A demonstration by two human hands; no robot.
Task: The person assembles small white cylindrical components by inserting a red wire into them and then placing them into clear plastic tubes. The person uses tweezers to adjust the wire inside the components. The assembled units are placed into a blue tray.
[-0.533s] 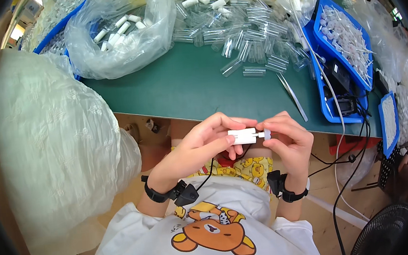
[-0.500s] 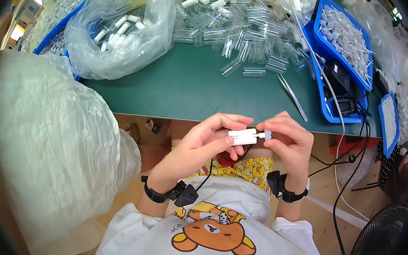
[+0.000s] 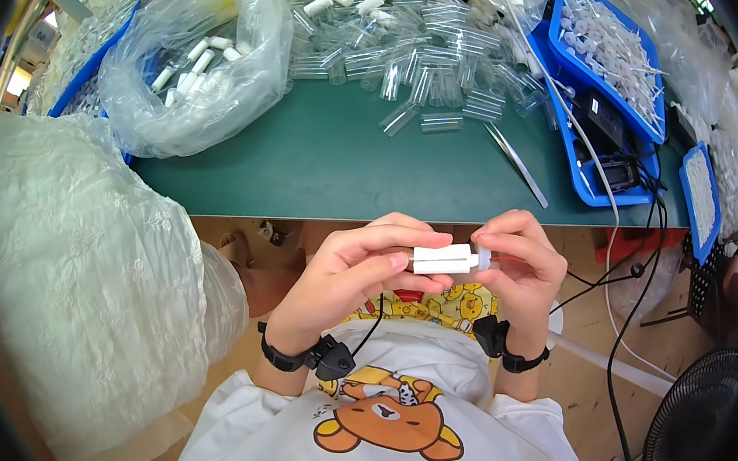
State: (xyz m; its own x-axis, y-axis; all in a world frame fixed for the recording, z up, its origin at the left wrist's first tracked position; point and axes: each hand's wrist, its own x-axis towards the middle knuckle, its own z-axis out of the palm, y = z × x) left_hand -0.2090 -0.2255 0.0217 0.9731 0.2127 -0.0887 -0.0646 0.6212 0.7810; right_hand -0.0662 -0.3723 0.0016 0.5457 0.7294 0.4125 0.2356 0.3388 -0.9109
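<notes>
Over my lap, just off the table's near edge, my left hand point(image 3: 359, 265) pinches a white cylinder point(image 3: 444, 260) with a lengthwise line or groove. My right hand point(image 3: 519, 261) grips a whitish round cap point(image 3: 483, 257) between thumb and fingers. The cap sits at the cylinder's right end, in line with it, and a short white neck shows between them. How far the cap's stem reaches inside is hidden. Both hands are closed on their parts, and both wrists carry black straps with small devices.
Clear tubes point(image 3: 441, 122) lie heaped on the green table point(image 3: 328, 164). Tweezers point(image 3: 517, 165) rest nearby. A plastic bag point(image 3: 193, 127) holds white cylinders. A blue tray point(image 3: 555, 31) holds white stemmed caps. Cables point(image 3: 658, 205) hang at right, near a black fan point(image 3: 697, 417). Pale fabric point(image 3: 98, 289) fills the left.
The cap has come closer to the cylinder, and the thin stem visible between them before is now mostly out of sight. The table has shifted slightly left in view.
</notes>
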